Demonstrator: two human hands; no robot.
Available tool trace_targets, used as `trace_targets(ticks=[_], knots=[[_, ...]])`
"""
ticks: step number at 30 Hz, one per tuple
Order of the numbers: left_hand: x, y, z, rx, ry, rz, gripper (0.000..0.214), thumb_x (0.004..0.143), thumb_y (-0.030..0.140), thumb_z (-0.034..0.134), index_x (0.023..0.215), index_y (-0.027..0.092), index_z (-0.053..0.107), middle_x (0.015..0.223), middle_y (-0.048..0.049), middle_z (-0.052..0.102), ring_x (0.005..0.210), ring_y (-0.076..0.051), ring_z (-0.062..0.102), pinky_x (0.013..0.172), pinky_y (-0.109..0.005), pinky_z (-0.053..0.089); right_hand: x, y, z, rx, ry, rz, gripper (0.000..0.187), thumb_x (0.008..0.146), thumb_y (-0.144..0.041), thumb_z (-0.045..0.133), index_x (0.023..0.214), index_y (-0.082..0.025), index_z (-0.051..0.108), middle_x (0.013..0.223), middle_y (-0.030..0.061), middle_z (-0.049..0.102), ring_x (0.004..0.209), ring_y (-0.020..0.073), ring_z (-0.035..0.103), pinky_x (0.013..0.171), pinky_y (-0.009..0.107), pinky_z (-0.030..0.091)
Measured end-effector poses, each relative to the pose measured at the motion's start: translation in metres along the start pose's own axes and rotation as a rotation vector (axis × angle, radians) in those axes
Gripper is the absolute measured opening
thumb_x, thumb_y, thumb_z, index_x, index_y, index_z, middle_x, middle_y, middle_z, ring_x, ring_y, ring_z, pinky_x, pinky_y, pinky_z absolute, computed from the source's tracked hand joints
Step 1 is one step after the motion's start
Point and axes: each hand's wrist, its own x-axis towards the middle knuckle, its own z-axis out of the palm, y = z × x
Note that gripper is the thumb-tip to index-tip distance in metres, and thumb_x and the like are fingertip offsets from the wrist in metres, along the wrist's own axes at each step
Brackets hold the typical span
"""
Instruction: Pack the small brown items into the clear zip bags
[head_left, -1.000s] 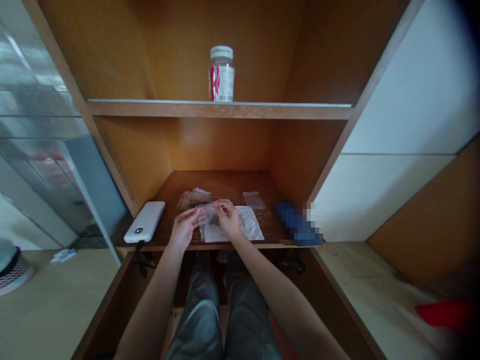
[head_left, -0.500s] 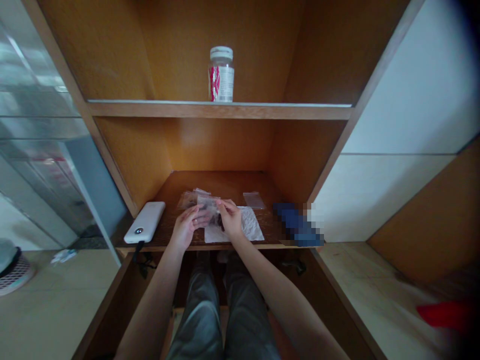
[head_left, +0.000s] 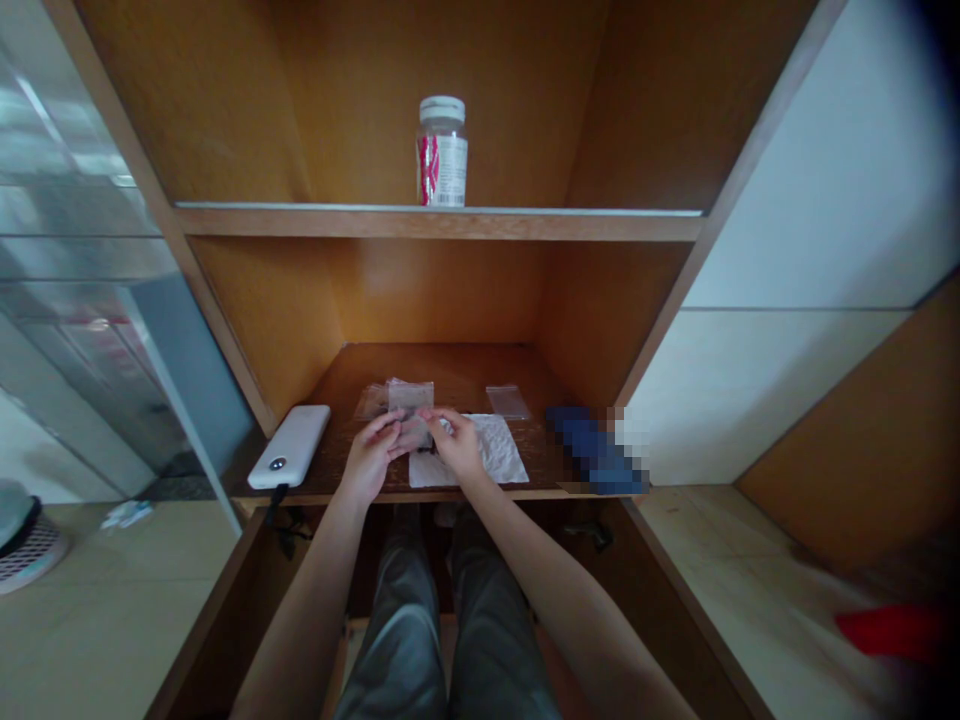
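- Left hand [head_left: 367, 458], right hand [head_left: 457, 447]: fingers [head_left: 442, 425] narrowly pinch a small plastic bag [head_left: 415, 433].
- Beyond the fingers: flat clear bag [head_left: 508, 402].
- Right of the fingers: white paper napkin [head_left: 496, 452].

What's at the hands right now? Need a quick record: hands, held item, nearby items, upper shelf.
left hand: left hand grips the bag's left side
right hand: right hand pinches its right side
held item: clear plastic bag, dark contents
under hands: white paper sheet
nearby: small clear bag; more clear bags; white power bank; pixelated blue item
upper shelf: jar with red-and-white label
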Motion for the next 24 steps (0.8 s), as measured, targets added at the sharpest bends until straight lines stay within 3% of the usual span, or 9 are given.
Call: trace_targets(ticks=[5, 10, 14, 20, 24], knots=[[0.002, -0.002, -0.002, -0.039, 0.007, -0.004, 0.034, 0.064, 0.027, 0.069, 0.094, 0.015, 0.057, 0.078, -0.0057, 0.069, 0.066, -0.021, 0.066, 0.069, -0.038, 0.051, 0.000, -0.004, 0.001, -0.004, 0.105, -0.031, 0.018, 0.078, -0.029, 0.051, 0.086, -0.019, 0.064, 0.087, 0.0051, 0.066, 0.083, 0.0165, 0.059, 0.078, 0.031, 0.045], [0.002, -0.001, -0.003, -0.006, -0.031, 0.000, 0.030, 0.067, 0.028, 0.065, 0.092, 0.012, 0.059, 0.079, -0.0083, 0.069, 0.068, -0.021, 0.066, 0.068, -0.036, 0.050, 0.012, 0.001, -0.004, 0.038, 0.231, 0.059, 0.021, 0.077, -0.032, 0.052, 0.086, -0.017, 0.063, 0.086, 0.0055, 0.065, 0.080, 0.0156, 0.059, 0.076, 0.031, 0.045], [0.002, -0.002, -0.003, 0.018, -0.037, 0.018, 0.028, 0.069, 0.028, 0.064, 0.091, 0.012, 0.060, 0.080, -0.0090, 0.069, 0.067, -0.020, 0.066, 0.067, -0.034, 0.050, 0.038, 0.014, -0.035, -0.003, 0.265, 0.096, 0.018, 0.070, -0.028, 0.057, 0.082, -0.015, 0.061, 0.083, 0.0060, 0.065, 0.077, 0.0154, 0.060, 0.074, 0.031, 0.047], [0.004, -0.004, -0.005, 0.022, -0.034, 0.012, 0.028, 0.068, 0.029, 0.064, 0.089, 0.011, 0.060, 0.078, -0.0094, 0.069, 0.067, -0.020, 0.065, 0.067, -0.034, 0.050, 0.065, 0.038, -0.099, -0.336, 0.346, 0.201, 0.012, 0.066, -0.019, 0.055, 0.076, -0.013, 0.059, 0.080, 0.0081, 0.065, 0.070, 0.0155, 0.060, 0.065, 0.029, 0.049], [0.004, -0.004, -0.004, 0.032, -0.017, 0.010, 0.028, 0.067, 0.029, 0.065, 0.087, 0.011, 0.060, 0.077, -0.0090, 0.069, 0.065, -0.019, 0.065, 0.066, -0.034, 0.050, 0.064, 0.052, -0.118, -0.583, 0.327, 0.219, 0.014, 0.066, -0.015, 0.052, 0.077, -0.013, 0.060, 0.077, 0.0078, 0.065, 0.068, 0.0155, 0.060, 0.065, 0.027, 0.048]])
